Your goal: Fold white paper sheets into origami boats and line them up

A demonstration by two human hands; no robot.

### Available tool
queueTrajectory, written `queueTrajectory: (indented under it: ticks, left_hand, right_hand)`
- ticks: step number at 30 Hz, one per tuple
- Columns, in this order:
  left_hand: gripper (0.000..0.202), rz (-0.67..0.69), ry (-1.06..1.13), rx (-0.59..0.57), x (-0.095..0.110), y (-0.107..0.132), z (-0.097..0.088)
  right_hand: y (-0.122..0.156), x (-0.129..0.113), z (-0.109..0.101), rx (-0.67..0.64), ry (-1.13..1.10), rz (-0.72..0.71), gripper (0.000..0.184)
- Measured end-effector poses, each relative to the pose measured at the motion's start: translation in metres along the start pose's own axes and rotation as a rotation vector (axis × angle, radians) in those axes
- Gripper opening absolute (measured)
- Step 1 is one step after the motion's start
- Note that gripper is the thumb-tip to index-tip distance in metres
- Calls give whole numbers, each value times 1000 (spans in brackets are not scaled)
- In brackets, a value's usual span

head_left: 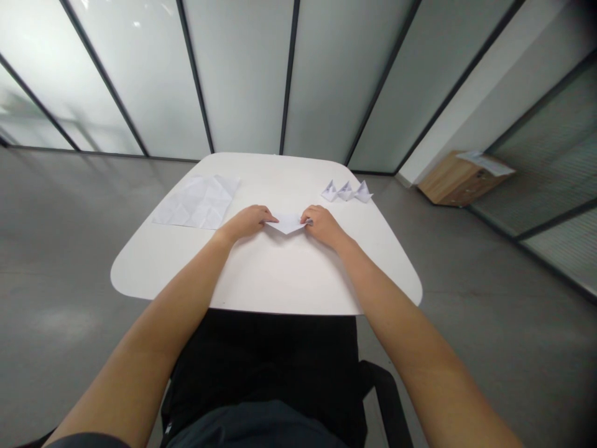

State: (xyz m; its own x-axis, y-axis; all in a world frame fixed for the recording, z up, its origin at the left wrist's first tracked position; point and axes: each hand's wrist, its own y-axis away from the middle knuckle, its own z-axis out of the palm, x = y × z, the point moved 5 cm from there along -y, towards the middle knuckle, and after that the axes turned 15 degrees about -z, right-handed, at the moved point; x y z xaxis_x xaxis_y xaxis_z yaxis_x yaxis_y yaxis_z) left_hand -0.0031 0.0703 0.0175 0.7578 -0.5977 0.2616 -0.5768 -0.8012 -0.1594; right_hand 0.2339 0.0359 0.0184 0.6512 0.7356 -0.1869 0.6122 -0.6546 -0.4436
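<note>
A folded white paper (286, 224) in a shallow triangle shape lies on the white table (280, 277), its point toward me. My left hand (247, 223) pinches its left end, and my right hand (321, 225) pinches its right end. Left of my left hand lies a flat, creased white paper sheet (196, 202). Three small folded paper boats (346, 191) stand in a row at the table's far right, beyond my right hand and apart from it.
The rounded table stands on a grey floor, with frosted glass partitions (242, 74) behind it. A wooden cabinet (461, 180) with papers on top stands at the right. A black chair (380, 392) is under me.
</note>
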Motion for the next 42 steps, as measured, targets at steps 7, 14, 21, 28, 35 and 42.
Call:
queueTrajectory:
  ticks: [7, 14, 21, 28, 35, 42]
  left_hand:
    - [61, -71, -49, -61, 7, 2, 5]
    - [58, -150, -104, -41, 16, 7, 4]
    - [55, -204, -120, -50, 12, 3, 7]
    - [54, -227, -143, -45, 1, 1, -1]
    - [47, -275, -99, -83, -10, 6, -14]
    - [40, -332, -66, -68, -18, 10, -18]
  right_hand:
    - [0, -12, 5, -154, 60, 18, 41]
    - [-9, -38, 10, -229, 120, -58, 49]
    - [-12, -36, 11, -193, 91, -35, 47]
    - [-9, -18, 6, -193, 63, 21, 30]
    - [6, 8, -6, -171, 102, 85, 18]
    - [10, 13, -10, -166, 86, 145, 22]
